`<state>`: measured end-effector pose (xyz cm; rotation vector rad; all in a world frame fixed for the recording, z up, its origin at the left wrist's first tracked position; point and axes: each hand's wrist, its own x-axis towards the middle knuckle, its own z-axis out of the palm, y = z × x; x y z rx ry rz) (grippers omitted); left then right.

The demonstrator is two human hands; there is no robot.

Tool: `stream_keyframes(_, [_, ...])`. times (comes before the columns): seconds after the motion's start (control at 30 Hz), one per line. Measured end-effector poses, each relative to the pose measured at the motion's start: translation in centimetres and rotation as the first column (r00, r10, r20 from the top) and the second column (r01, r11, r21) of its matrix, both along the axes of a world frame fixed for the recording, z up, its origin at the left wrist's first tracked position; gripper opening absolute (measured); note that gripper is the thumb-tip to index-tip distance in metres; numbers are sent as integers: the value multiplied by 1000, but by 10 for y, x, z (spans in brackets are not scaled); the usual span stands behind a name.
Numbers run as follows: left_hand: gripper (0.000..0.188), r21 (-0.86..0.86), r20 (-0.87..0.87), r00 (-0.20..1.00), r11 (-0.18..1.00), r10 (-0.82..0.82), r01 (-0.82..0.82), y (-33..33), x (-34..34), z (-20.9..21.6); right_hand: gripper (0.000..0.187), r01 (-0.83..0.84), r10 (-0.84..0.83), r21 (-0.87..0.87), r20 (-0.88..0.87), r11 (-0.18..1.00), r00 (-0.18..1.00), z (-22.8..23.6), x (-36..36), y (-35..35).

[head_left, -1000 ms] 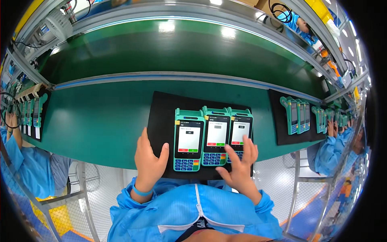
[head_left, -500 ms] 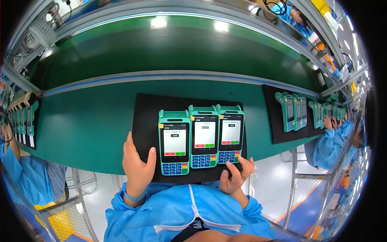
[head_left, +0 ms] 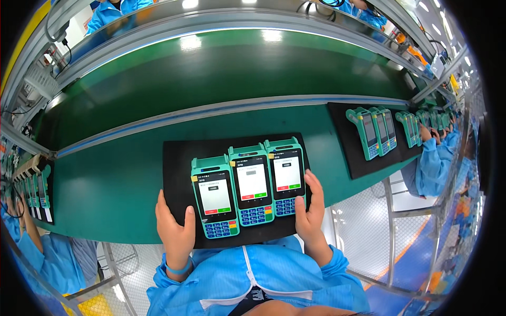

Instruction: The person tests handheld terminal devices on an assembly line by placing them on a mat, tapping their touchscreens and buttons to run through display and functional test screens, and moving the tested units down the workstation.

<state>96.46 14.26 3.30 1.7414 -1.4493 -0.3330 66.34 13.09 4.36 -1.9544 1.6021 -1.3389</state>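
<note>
Three green payment terminals with lit screens and blue keypads stand side by side on a black mat (head_left: 176,158): the left terminal (head_left: 215,196), the middle terminal (head_left: 253,181) and the right terminal (head_left: 287,171). At the mat's left edge is my left hand (head_left: 176,231), fingers stretched and thumb apart, nearest the left terminal but not on it. My right hand (head_left: 311,217) lies at the lower right of the right terminal. Its thumb is beside the keypad and its fingers extend along the mat's right edge. Neither hand holds anything.
Another black mat (head_left: 342,137) on the right bears several terminals (head_left: 369,134), with co-workers beyond. More terminals stand in a rack (head_left: 31,184) at far left, near another person's arm. A metal rail (head_left: 211,117) separates the green table (head_left: 110,184) from a conveyor belt (head_left: 221,68).
My right hand has moved off the right terminal's keypad to its right side, with fingers straightened. My left hand stays by the mat's left edge. The whole view has turned slightly.
</note>
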Motion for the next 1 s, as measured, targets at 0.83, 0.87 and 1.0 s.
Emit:
stream_keyframes(0.83, [65, 10, -9, 1000, 1000, 22, -22, 1, -5, 5, 44, -7, 9, 34, -45, 999, 999, 8, -4, 2])
stream_keyframes(0.87, [65, 13, -12, 1000, 1000, 19, -19, 1, -5, 5, 43, -5, 6, 34, -44, 999, 999, 7, -5, 2])
stream_keyframes(1.0, [65, 19, -7, 1000, 1000, 23, -23, 2, -4, 4, 42, -4, 5, 37, -42, 999, 999, 8, -5, 2])
